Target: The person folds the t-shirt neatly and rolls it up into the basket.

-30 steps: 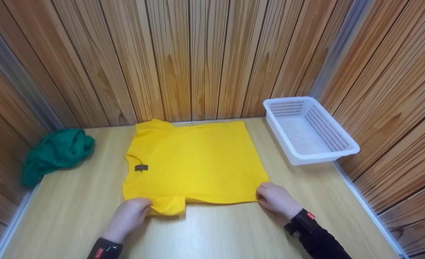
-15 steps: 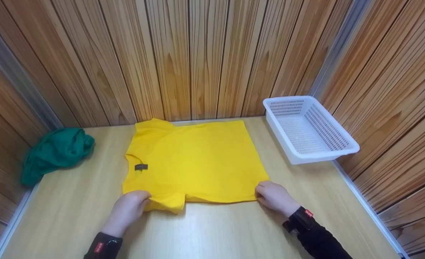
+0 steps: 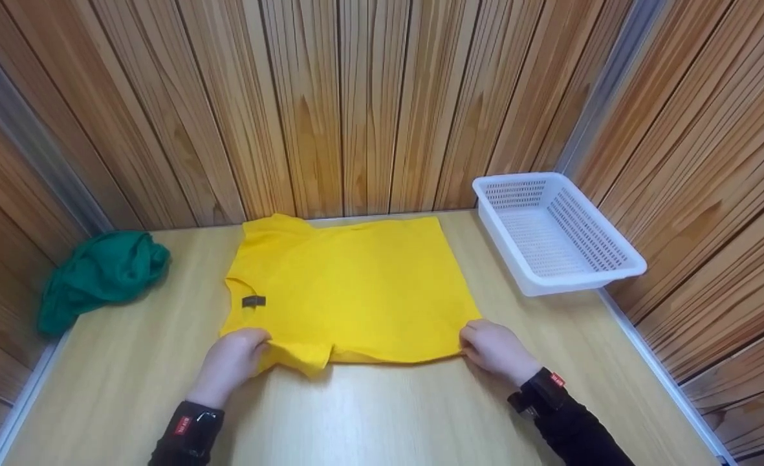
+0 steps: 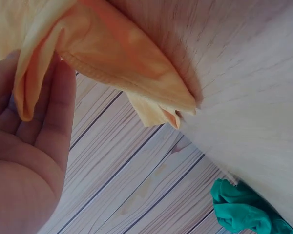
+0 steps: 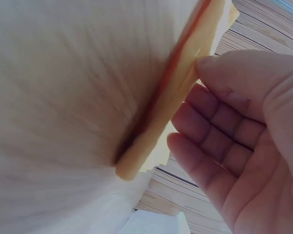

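The yellow shirt (image 3: 362, 285) lies across the middle of the frame. At lower left, my left hand (image 3: 228, 364) pinches cloth by the near sleeve (image 3: 301, 355); at lower right, my right hand (image 3: 498, 349) pinches a hem corner. That slack sleeve could crumple underneath; uneven lifting could skew the cloth.

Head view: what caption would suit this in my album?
Two hands pinch the near side of a yellow shirt, between a green cloth and a white basket.
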A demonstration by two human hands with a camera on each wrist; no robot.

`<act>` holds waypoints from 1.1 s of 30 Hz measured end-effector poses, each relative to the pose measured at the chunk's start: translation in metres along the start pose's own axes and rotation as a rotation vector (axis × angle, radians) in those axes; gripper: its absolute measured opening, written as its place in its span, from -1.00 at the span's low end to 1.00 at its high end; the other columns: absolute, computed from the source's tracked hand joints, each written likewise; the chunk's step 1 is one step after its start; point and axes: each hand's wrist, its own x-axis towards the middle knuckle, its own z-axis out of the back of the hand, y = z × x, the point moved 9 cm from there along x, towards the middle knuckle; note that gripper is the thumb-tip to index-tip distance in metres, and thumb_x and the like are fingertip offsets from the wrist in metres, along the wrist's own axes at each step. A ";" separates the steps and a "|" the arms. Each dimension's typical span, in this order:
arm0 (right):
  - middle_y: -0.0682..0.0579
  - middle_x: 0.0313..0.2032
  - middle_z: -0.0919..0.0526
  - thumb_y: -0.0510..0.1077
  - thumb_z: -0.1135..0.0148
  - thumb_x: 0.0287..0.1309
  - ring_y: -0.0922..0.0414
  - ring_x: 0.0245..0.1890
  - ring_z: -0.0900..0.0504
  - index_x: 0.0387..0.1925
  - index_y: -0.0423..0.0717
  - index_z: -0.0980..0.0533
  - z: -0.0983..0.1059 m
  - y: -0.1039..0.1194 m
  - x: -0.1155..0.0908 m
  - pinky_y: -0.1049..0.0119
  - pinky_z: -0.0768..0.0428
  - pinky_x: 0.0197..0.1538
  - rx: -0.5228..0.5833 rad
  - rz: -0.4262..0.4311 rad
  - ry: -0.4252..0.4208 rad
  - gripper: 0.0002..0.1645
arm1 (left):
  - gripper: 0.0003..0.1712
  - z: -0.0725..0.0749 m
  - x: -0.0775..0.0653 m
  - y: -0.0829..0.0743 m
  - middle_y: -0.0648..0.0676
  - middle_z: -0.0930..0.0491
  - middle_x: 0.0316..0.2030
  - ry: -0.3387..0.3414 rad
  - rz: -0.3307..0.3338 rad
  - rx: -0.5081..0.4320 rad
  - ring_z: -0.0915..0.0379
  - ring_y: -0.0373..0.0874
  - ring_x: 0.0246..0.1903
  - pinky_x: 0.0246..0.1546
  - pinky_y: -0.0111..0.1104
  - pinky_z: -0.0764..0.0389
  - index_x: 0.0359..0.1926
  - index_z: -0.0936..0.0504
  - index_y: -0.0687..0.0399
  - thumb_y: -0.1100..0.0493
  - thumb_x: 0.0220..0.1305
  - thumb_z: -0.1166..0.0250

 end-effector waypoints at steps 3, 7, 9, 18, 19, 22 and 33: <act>0.14 -0.51 -0.42 -0.24 -0.46 -0.07 0.11 -0.47 -0.46 -0.50 -0.02 -0.45 0.002 0.000 0.001 0.22 -0.49 -0.42 -0.005 0.015 -0.031 -0.72 | -0.91 -0.001 0.001 0.002 0.02 -0.63 -0.44 -0.015 -0.006 0.005 -0.59 0.00 -0.36 -0.24 -0.09 -0.61 -0.34 -0.67 0.15 0.38 0.16 -0.40; 0.13 -0.51 -0.43 -0.26 -0.45 -0.07 0.10 -0.46 -0.46 -0.51 -0.03 -0.44 0.003 -0.001 0.003 0.21 -0.49 -0.41 0.001 0.017 -0.036 -0.72 | -0.92 -0.006 0.005 0.008 0.00 -0.60 -0.47 0.001 0.025 0.014 -0.54 -0.04 -0.41 -0.27 -0.10 -0.59 -0.35 -0.67 0.14 0.36 0.17 -0.40; 0.12 -0.50 -0.43 -0.27 -0.44 -0.06 0.09 -0.45 -0.47 -0.50 -0.04 -0.45 0.002 -0.002 0.004 0.20 -0.50 -0.40 0.006 0.009 -0.025 -0.74 | -0.94 -0.010 0.007 0.012 -0.02 -0.59 -0.47 0.018 0.048 0.018 -0.50 -0.07 -0.43 -0.28 -0.11 -0.58 -0.34 -0.67 0.13 0.34 0.19 -0.40; 0.11 -0.49 -0.46 -0.27 -0.41 -0.02 0.09 -0.44 -0.48 -0.48 -0.03 -0.47 -0.008 -0.006 0.006 0.20 -0.51 -0.38 0.016 -0.015 0.018 -0.78 | -0.96 -0.021 0.008 0.025 0.03 -0.59 -0.45 0.042 0.092 0.049 -0.51 -0.02 -0.42 -0.28 -0.07 -0.56 -0.31 -0.65 0.21 0.33 0.20 -0.36; 0.11 -0.49 -0.46 -0.27 -0.40 -0.02 0.08 -0.44 -0.48 -0.48 -0.03 -0.48 -0.009 -0.006 0.006 0.19 -0.51 -0.37 0.016 -0.014 0.017 -0.79 | -0.96 -0.022 0.008 0.026 0.02 -0.59 -0.45 0.050 0.102 0.048 -0.51 -0.02 -0.41 -0.28 -0.08 -0.56 -0.31 -0.65 0.22 0.33 0.21 -0.36; 0.11 -0.50 -0.47 -0.27 -0.39 -0.02 0.08 -0.44 -0.49 -0.49 -0.02 -0.48 -0.010 -0.006 0.006 0.19 -0.52 -0.37 0.014 -0.012 0.011 -0.79 | -0.95 -0.021 0.006 0.026 0.03 -0.59 -0.45 0.051 0.107 0.048 -0.50 -0.02 -0.41 -0.27 -0.08 -0.57 -0.30 -0.65 0.22 0.32 0.21 -0.36; 0.12 -0.48 -0.46 -0.27 -0.33 0.01 0.09 -0.43 -0.49 -0.48 -0.03 -0.50 -0.010 -0.006 0.003 0.19 -0.52 -0.36 0.034 -0.029 0.031 -0.86 | -0.73 0.010 -0.015 -0.009 0.18 -0.67 -0.33 -0.155 -0.127 0.073 -0.61 0.10 -0.28 -0.18 -0.05 -0.64 -0.21 -0.68 0.28 0.44 0.00 -0.49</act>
